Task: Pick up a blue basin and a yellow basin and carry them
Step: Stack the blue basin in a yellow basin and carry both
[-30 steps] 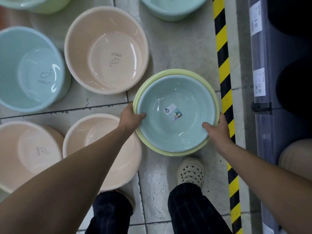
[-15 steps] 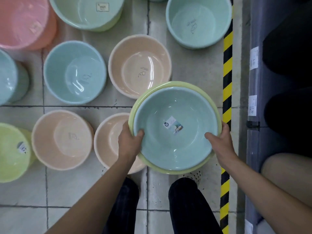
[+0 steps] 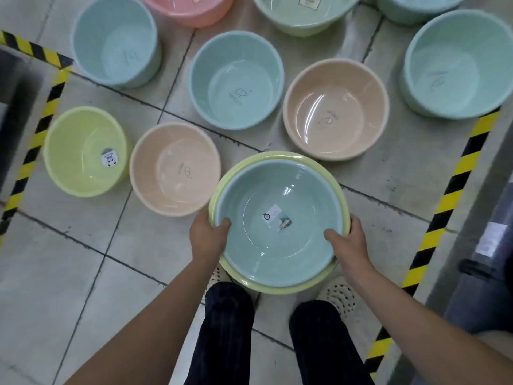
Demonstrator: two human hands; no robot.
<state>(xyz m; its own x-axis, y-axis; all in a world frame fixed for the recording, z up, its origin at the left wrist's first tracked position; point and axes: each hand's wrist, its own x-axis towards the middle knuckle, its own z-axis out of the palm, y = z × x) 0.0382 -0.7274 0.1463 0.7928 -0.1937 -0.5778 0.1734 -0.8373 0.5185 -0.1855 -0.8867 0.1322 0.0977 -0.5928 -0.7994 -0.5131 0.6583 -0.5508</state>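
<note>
Blue basin (image 3: 277, 226) nested inside the yellow basin (image 3: 280, 286), so that only the yellow rim shows around it; the pair is held off the tiled floor (image 3: 83, 245), in front of the person's dark trouser legs and above the perforated pale shoes (image 3: 340, 297). A small label (image 3: 277, 218) lies at the bottom of the blue basin. Left hand (image 3: 206, 240): grip closed on the near-left rim of the stacked pair, thumb inside the blue basin, fingers hidden beneath. Right hand (image 3: 348, 244): grip closed on the near-right rim in the same manner, thumb over the edge. Relative to the held pair, a peach basin (image 3: 175, 168) stands on the floor just to the left, a green basin (image 3: 86, 151) further left, a second peach basin (image 3: 336, 109) beyond and to the right, and a blue floor basin (image 3: 236, 79) directly beyond. Black-and-yellow hazard tape (image 3: 449, 195) runs along the floor to the right of the pair.
</note>
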